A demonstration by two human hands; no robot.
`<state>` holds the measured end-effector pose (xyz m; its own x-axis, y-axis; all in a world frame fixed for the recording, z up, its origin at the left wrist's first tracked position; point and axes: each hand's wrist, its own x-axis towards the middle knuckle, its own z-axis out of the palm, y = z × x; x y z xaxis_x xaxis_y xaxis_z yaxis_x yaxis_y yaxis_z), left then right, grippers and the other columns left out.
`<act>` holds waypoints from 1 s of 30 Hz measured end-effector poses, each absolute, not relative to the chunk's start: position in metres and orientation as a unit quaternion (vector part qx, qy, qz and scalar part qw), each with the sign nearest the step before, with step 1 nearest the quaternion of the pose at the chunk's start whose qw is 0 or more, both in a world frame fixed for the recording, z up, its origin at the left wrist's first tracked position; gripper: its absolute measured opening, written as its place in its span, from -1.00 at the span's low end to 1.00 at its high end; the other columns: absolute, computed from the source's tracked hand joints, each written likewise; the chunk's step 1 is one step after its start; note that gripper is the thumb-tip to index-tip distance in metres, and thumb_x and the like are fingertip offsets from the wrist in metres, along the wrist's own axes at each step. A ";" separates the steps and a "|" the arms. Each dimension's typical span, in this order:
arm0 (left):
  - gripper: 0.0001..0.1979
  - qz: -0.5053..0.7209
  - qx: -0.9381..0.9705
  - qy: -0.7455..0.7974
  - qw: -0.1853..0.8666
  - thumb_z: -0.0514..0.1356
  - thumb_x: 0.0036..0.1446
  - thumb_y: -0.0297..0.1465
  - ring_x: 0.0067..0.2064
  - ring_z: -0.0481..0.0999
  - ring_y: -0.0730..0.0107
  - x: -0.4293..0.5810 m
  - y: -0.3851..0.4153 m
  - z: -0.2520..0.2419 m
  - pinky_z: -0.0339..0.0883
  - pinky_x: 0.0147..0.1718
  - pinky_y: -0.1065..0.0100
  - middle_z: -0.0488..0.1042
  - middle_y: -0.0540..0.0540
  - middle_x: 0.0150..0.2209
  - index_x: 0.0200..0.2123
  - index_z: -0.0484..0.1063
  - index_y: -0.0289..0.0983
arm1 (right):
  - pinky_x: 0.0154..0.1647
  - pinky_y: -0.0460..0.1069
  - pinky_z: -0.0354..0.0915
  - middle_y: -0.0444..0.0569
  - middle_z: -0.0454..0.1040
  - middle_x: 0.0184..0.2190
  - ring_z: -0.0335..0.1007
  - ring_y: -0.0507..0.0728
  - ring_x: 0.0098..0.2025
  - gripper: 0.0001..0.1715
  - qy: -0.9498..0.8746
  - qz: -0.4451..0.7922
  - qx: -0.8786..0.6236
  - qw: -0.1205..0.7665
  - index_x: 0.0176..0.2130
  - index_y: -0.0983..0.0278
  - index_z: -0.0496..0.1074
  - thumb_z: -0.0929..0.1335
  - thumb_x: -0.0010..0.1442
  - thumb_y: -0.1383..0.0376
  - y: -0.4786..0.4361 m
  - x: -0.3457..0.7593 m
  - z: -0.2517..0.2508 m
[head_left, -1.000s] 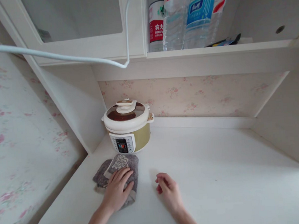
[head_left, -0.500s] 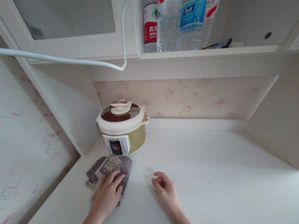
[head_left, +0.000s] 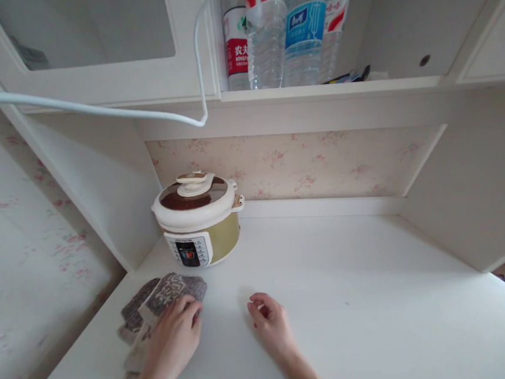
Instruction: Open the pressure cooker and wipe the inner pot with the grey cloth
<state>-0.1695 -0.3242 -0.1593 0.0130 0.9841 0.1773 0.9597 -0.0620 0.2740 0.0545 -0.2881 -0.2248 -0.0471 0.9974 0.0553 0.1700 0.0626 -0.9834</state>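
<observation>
Grey-brown patterned socks [head_left: 169, 292] lie overlapping on the white tabletop, in front and to the left of an electric pressure cooker [head_left: 199, 223]. My left hand [head_left: 176, 332] rests over the upper sock, its fingers bent and closed on the fabric at the right side. Part of that sock is hidden beneath the hand and wrist. My right hand [head_left: 271, 323] hovers or rests just to the right, loosely curled with thumb and fingertips close together. Nothing shows between its fingers. The cooker has a cream lid, a green body and a front control panel.
The white tabletop [head_left: 330, 265] runs right to a side panel. Above it, an open shelf [head_left: 332, 90] holds several plastic bottles [head_left: 266, 46]. A white bent tube [head_left: 108, 112] crosses the view at upper left. Flowered wallpaper [head_left: 30, 232] covers the left wall.
My left hand has drawn the socks left and nearer, away from the cooker, and its spread fingers have curled in. My right hand keeps nearly the same pose. The view has shifted slightly.
</observation>
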 end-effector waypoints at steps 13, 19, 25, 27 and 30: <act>-0.84 0.369 0.544 0.553 0.512 -0.04 0.02 -0.39 -0.60 0.06 0.52 -0.056 -0.259 -0.194 -0.04 -0.56 0.43 0.07 0.13 -0.66 -0.47 0.31 -0.25 | -0.52 -0.10 0.05 -0.23 0.16 -0.64 0.09 0.02 -0.55 -0.63 -0.491 0.412 -0.584 0.498 -0.27 0.29 0.47 0.28 0.13 0.06 -0.258 0.080 -0.227; -0.88 0.344 0.491 0.525 0.603 -0.02 -0.10 -0.35 -0.66 -0.08 0.54 -0.070 -0.255 -0.198 -0.25 -0.64 0.42 -0.05 0.17 -0.73 -0.49 0.27 -0.22 | -0.51 -0.10 0.00 -0.23 0.17 -0.67 0.09 0.01 -0.56 -0.77 -0.555 0.376 -0.594 0.445 -0.36 0.27 0.47 0.26 0.09 0.25 -0.258 0.071 -0.225; -0.89 0.362 0.454 0.499 0.643 0.03 -0.15 -0.32 -0.66 -0.12 0.57 -0.072 -0.254 -0.201 -0.27 -0.66 0.44 -0.06 0.20 -0.73 -0.50 0.25 -0.22 | -0.42 -0.11 0.11 -0.13 0.46 -0.54 0.31 0.04 -0.47 -0.69 -0.612 0.381 -0.558 0.411 -0.43 0.23 0.50 0.20 0.08 0.36 -0.264 0.070 -0.221; -0.89 0.364 0.454 0.497 0.644 0.03 -0.14 -0.33 -0.66 -0.10 0.57 -0.072 -0.254 -0.204 -0.27 -0.66 0.44 -0.04 0.19 -0.73 -0.49 0.26 -0.22 | -0.35 -0.12 0.16 -0.11 0.51 -0.47 0.38 0.06 -0.40 -0.67 -0.619 0.389 -0.547 0.408 -0.44 0.22 0.51 0.19 0.09 0.37 -0.266 0.070 -0.219; -0.88 0.368 0.455 0.502 0.636 0.01 -0.12 -0.34 -0.67 -0.09 0.57 -0.072 -0.253 -0.206 -0.26 -0.67 0.44 -0.02 0.19 -0.73 -0.48 0.27 -0.23 | -0.33 -0.12 0.17 -0.11 0.52 -0.47 0.39 0.06 -0.38 -0.67 -0.622 0.395 -0.544 0.401 -0.47 0.22 0.51 0.19 0.09 0.37 -0.267 0.070 -0.216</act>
